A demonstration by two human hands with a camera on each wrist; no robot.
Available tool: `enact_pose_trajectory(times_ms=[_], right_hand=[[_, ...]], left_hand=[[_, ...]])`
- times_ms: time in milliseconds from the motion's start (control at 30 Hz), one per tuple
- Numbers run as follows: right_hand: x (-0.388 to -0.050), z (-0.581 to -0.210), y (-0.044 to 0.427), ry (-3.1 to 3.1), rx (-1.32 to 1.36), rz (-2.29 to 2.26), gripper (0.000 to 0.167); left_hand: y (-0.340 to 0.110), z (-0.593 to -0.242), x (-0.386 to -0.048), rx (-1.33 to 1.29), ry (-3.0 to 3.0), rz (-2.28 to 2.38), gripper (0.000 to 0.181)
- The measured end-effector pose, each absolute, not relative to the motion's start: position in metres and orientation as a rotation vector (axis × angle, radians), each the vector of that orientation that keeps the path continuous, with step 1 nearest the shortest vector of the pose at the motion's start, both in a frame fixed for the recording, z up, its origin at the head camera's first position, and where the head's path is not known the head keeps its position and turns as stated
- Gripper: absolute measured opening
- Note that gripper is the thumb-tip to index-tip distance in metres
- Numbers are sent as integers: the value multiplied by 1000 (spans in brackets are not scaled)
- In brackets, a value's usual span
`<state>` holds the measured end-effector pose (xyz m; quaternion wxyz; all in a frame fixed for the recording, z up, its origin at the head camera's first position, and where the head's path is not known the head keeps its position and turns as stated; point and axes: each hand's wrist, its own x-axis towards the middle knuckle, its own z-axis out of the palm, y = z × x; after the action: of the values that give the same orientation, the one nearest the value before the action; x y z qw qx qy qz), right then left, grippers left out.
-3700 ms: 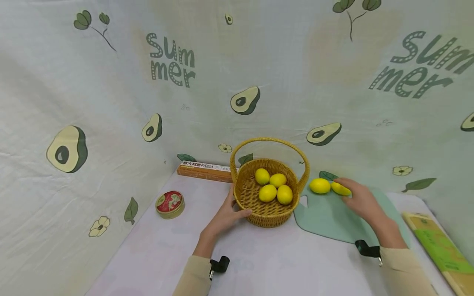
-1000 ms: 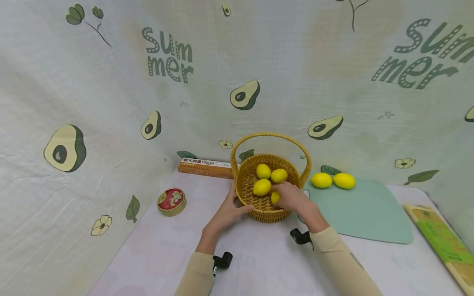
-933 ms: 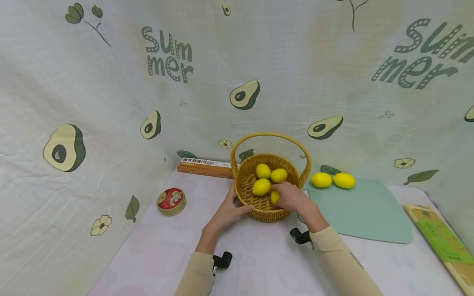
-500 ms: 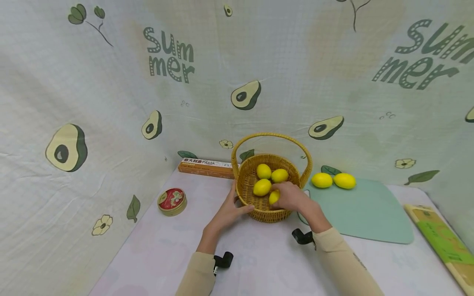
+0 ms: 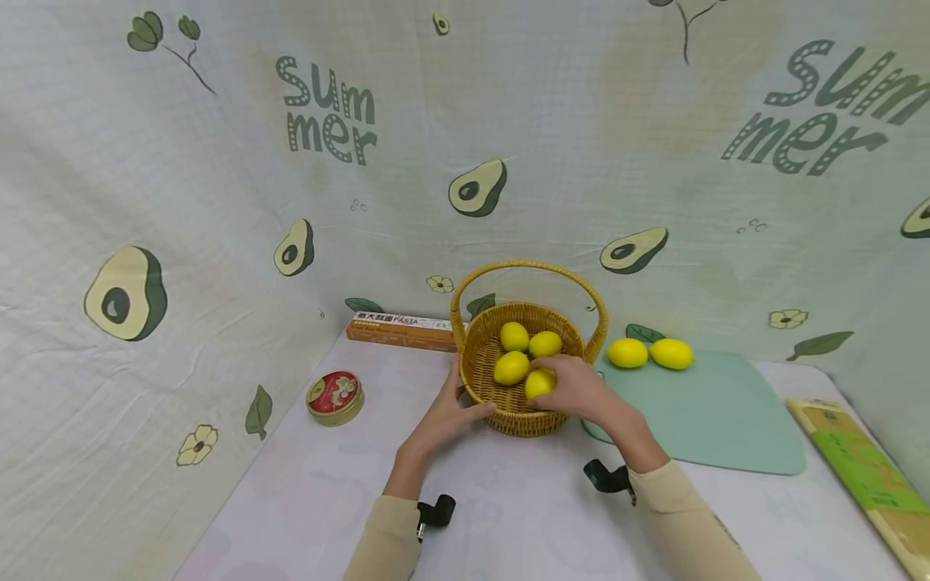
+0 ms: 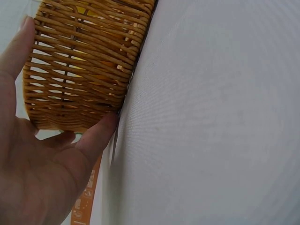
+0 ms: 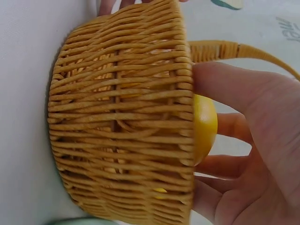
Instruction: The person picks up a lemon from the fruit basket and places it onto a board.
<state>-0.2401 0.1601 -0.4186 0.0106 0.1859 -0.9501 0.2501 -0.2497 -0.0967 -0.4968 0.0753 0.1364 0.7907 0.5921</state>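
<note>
A wicker basket (image 5: 523,423) with a tall arched handle stands mid-table in the head view. My left hand (image 5: 441,413) holds its left side, thumb at the front; in the left wrist view the thumb and fingers spread round the woven wall (image 6: 79,70). Inside the basket, my right hand (image 5: 584,393) grips a yellow lemon (image 5: 538,385) near the front right. In the right wrist view this lemon (image 7: 205,129) shows above the rim, between thumb and fingers. Three other lemons, one of them the nearby lemon (image 5: 512,368), lie on the basket's bottom.
Two lemons, including the right one (image 5: 672,353), lie at the back of a pale green cutting board (image 5: 726,420). A pasta box (image 5: 400,332) lies behind left, a round red tin (image 5: 335,399) at left. A green-and-yellow packet (image 5: 865,476) lies far right.
My right hand has moved left from the lemons on the board into the basket. Since half a second ago the gripped lemon has come up slightly. The left hand stays at the basket.
</note>
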Motion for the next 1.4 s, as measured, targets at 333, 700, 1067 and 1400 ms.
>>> enact_pose_trajectory(times_ms=[333, 700, 1067, 1400], right_hand=[[-219, -401, 180, -2917, 504, 808, 63], [-207, -392, 196, -2873, 450, 793, 62], [-197, -396, 218, -2834, 424, 784, 62], [-197, -412, 243, -2876, 299, 758, 66]], left_hand=[[-96, -498, -251, 419, 2382, 1777, 111], [-98, -497, -249, 376, 2379, 1759, 110], [-97, -496, -249, 402, 2373, 1772, 110], [-97, -499, -253, 371, 2385, 1752, 110]])
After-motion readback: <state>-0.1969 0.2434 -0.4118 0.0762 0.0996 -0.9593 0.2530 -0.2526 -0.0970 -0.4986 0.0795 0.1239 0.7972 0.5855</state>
